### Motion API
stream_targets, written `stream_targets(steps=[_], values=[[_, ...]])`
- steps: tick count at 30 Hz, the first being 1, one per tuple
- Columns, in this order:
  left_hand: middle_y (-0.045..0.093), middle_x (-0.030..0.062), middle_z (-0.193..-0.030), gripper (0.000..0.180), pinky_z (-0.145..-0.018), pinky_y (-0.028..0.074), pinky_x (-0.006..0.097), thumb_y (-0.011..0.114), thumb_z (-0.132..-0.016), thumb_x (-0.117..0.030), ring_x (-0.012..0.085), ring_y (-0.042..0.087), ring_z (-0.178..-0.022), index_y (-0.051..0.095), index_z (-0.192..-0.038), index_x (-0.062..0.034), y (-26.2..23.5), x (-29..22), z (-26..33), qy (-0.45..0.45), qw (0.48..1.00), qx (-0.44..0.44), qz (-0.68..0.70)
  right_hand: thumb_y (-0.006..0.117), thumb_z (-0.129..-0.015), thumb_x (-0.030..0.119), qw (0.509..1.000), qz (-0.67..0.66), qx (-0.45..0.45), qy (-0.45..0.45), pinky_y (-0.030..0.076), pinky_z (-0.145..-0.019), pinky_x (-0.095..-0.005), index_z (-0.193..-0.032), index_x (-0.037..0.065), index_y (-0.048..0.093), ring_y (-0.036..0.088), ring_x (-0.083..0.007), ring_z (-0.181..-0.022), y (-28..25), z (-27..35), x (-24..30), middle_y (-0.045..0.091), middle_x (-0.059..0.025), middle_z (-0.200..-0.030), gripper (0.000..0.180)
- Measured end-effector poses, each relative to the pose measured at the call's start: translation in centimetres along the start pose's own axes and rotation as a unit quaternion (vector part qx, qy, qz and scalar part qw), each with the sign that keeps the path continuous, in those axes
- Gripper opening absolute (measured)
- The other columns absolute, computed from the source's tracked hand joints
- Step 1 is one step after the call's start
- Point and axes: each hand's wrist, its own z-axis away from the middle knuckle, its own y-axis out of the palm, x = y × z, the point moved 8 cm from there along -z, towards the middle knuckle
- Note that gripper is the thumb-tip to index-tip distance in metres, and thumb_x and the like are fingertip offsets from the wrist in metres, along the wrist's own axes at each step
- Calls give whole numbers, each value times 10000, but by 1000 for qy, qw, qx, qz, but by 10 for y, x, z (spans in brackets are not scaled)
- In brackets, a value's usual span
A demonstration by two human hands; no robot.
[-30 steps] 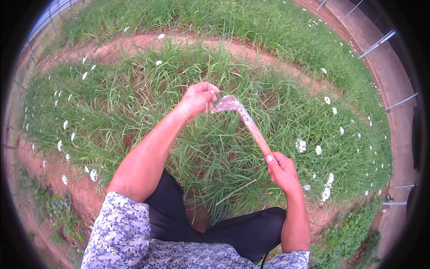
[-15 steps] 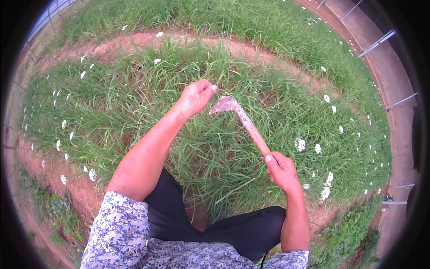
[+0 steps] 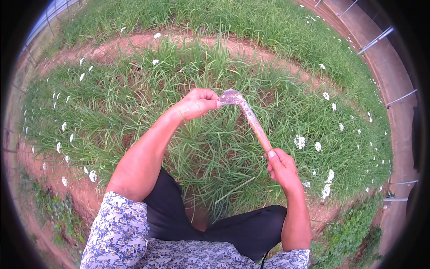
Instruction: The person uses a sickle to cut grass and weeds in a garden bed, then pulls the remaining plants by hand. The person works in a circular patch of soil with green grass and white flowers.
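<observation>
My right hand (image 3: 282,166) is wrapped round the lower end of the wooden handle of a small sickle (image 3: 255,124). Its short curved blade, dull and stained, is riveted to the handle's upper end and points left. At the blade's tip, the thumb and bent fingers of my left hand (image 3: 199,103) are pinched together on the metal. The tool is held up over long, narrow green leaves (image 3: 210,148) growing thickly in front of my knees. What the left fingertips do behind the blade is hidden.
White flower heads (image 3: 299,142) stand among the leaves at both sides. A bare soil strip (image 3: 139,41) crosses beyond this bed, with another green bed (image 3: 201,18) behind it. Metal poles (image 3: 376,41) rise along the right-hand path. My dark-trousered knees (image 3: 251,228) are bent close to the plants.
My left hand has come down slightly and closed its fingertips on the sickle's blade tip. The blade has shifted a little up and to the right, while the right hand stays on the handle.
</observation>
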Motion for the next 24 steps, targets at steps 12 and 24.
stream_targets(steps=[12,24], values=[[535,-59,-639,123,-499,346,231,752,-909,-191,43,459,-547,704,-899,-78,4,-15,6,16,994,-5,106,551,-1057,424,975,177,-98,-92,489,-661,-447,-1155,77,596,627,-312,-679,-5,-5,18,633,-169,-754,363],[489,-66,-619,140,-486,297,244,640,-884,-193,43,393,-529,646,-783,-96,-2,-13,1,38,999,-18,-3,576,-1048,433,990,101,-70,-71,477,-667,-349,-1146,85,665,551,-149,-707,-5,-17,5,604,-55,-748,373]])
